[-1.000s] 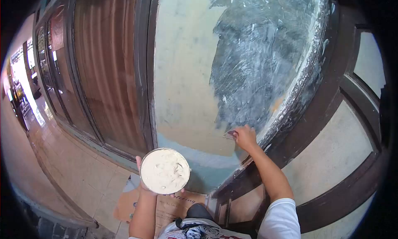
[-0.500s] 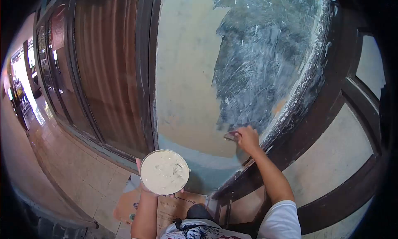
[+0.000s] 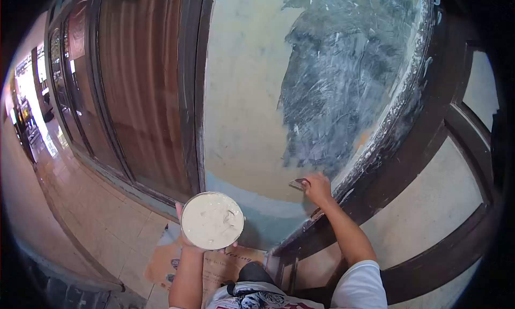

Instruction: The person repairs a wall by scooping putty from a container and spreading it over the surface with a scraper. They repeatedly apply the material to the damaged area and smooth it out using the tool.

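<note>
My left hand (image 3: 185, 239) holds up a round tub of cream-coloured putty (image 3: 212, 220) from below, at chest height. My right hand (image 3: 317, 188) grips a small putty knife (image 3: 298, 183) and presses its blade against the wall (image 3: 241, 110), at the lower edge of a dark grey-blue scraped patch (image 3: 338, 89). The rest of the wall is pale cream, with a light blue band along its foot.
A dark wooden frame (image 3: 386, 143) runs along the wall's right side, with pale panels beyond. A brown wooden door (image 3: 139, 89) stands to the left. Cardboard (image 3: 214, 266) lies on the tiled floor (image 3: 91, 212) by my feet.
My right hand and the putty knife have slid a little down the wall. The tub has stayed in place.
</note>
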{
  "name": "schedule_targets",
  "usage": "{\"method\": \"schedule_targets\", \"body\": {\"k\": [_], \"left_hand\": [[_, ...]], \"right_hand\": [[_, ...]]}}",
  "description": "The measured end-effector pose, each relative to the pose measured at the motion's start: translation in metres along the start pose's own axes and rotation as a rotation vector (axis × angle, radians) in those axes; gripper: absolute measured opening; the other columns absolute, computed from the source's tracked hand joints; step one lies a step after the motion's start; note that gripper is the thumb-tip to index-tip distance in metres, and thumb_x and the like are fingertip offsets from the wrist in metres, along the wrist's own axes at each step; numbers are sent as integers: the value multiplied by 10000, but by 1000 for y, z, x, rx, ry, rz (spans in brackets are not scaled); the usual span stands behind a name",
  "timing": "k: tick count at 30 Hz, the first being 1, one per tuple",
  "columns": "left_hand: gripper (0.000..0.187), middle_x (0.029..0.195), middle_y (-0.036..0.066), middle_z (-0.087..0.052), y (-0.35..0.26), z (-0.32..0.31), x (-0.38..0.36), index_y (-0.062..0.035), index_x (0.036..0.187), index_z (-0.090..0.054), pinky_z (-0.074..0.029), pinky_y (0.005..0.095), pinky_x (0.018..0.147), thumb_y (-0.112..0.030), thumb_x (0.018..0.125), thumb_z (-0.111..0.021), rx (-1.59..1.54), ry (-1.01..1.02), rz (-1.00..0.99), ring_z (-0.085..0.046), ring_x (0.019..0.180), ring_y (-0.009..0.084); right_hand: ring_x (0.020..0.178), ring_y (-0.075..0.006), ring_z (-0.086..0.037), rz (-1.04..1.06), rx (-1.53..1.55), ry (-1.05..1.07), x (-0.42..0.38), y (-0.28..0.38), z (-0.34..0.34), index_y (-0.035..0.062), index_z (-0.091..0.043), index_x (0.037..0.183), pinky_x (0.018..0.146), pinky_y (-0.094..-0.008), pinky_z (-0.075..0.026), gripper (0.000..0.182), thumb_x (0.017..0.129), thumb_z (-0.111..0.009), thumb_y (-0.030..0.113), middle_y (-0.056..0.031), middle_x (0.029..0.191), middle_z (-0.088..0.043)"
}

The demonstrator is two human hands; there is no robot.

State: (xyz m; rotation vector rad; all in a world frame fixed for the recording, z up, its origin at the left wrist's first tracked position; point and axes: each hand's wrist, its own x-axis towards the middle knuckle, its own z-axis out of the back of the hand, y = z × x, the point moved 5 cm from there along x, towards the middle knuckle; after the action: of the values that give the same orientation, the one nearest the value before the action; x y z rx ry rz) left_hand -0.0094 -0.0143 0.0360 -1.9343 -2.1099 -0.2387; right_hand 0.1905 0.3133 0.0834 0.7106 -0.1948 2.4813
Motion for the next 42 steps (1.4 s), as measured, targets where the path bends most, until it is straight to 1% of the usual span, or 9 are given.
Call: {"method": "schedule_targets", "body": {"k": [2, 7, 14, 20, 26, 32, 38, 41, 42], "left_hand": [[1142, 1418, 413, -421, 0, 2, 1, -171, 1529, -379, -573, 670, 532, -956, 704, -454, -66, -115, -57, -575, 921, 682], [1124, 1482, 323, -423, 0, 2, 0, -174, 1554, -348, -562, 698, 592, -956, 746, -384, 115, 149, 75, -546, 1005, 698], [1206, 1331, 412, -498, 7, -10, -5, -122, 1513, -392, -567, 658, 531, -989, 675, -422, 36, 66, 33, -585, 883, 663], [1139, 1369, 370, -503, 5, 9, -7, -144, 1503, -421, -566, 666, 531, -959, 708, -444, 43, -21, -14, -582, 890, 679], [1158, 1349, 429, -466, 12, -9, -10, -143, 1551, -332, -584, 669, 553, -954, 729, -422, 23, 83, 42, -573, 927, 689], [1172, 1323, 424, -490, 5, -11, -14, -115, 1522, -366, -584, 653, 521, -969, 720, -399, 60, -4, -18, -582, 894, 684], [1134, 1471, 348, -419, 0, 1, -21, -166, 1561, -328, -571, 690, 615, -955, 749, -385, 76, 145, 56, -550, 1009, 705], [1142, 1481, 355, -404, 0, -6, -20, -175, 1566, -319, -571, 686, 615, -960, 740, -392, 50, 138, 45, -540, 1027, 712], [1153, 1322, 396, -515, 3, -17, -18, -130, 1525, -370, -576, 643, 486, -963, 729, -389, 84, -29, -24, -592, 846, 676]], "right_hand": [[939, -356, -616, -22, 5, -58, 14, -3, 10, 98, -730, 941, 806, -490, -480, 115, 845, -716, 162, -88, 953, -708], [944, -358, -597, -68, 135, -365, 32, -3, 77, 124, -736, 938, 809, -494, -476, 94, 860, -688, 145, -77, 936, -707], [907, -384, -597, -68, 27, -68, -10, -11, -13, 73, -712, 896, 797, -487, -489, 68, 850, -667, 93, -128, 915, -687], [930, -390, -611, -44, 124, -382, 24, -7, 70, 90, -717, 925, 806, -510, -498, 108, 821, -714, 119, -115, 934, -702], [897, -382, -585, -46, 63, -89, -14, -10, -25, 74, -688, 871, 782, -473, -485, 57, 815, -699, 68, -126, 896, -673], [926, -387, -603, -77, 156, -448, 26, 5, 70, 101, -704, 888, 793, -502, -497, 78, 810, -704, 98, -107, 908, -681], [920, -390, -599, -43, 112, -166, -25, -8, -38, 101, -709, 883, 799, -493, -498, 70, 813, -708, 109, -96, 903, -681], [931, -382, -601, -99, 44, -333, 21, -5, 27, 106, -727, 907, 818, -488, -502, 101, 807, -716, 109, -100, 904, -682], [931, -382, -601, -101, 45, -328, 29, -2, 44, 106, -727, 907, 818, -488, -502, 101, 807, -716, 109, -100, 904, -682]]}}
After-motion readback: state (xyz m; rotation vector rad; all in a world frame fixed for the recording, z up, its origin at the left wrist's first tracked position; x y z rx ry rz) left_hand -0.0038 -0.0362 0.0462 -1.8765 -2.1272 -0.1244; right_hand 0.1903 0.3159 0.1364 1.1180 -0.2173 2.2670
